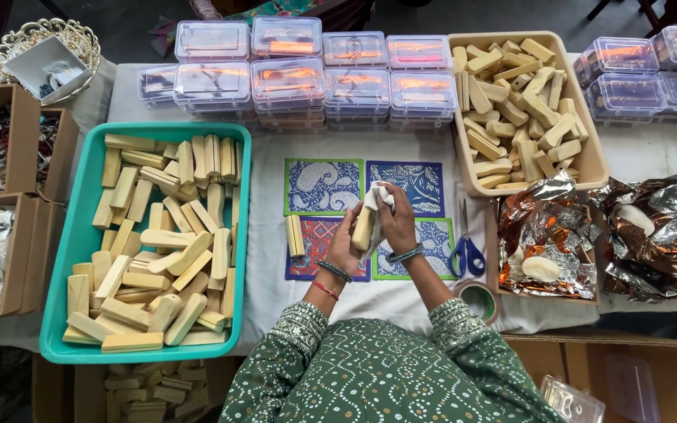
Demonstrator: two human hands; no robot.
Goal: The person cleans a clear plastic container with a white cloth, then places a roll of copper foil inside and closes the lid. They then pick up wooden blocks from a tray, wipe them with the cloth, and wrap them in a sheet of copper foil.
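Gripping a pale wooden block [363, 227] upright, the left hand [344, 247] closes around its lower end, while the right hand [398, 225] presses a white cloth [378, 196] against it. Both hover over patterned blue mats [323, 186], between the teal tray [64, 258] and the scissors [466, 249].

Teal tray [80, 235] w/ wood blocks at left, beige bin [597, 168] w/ more at right, clear lidded boxes [287, 74] at back, blue-handled scissors [467, 249], foil sheets [558, 227], tape roll [481, 300].
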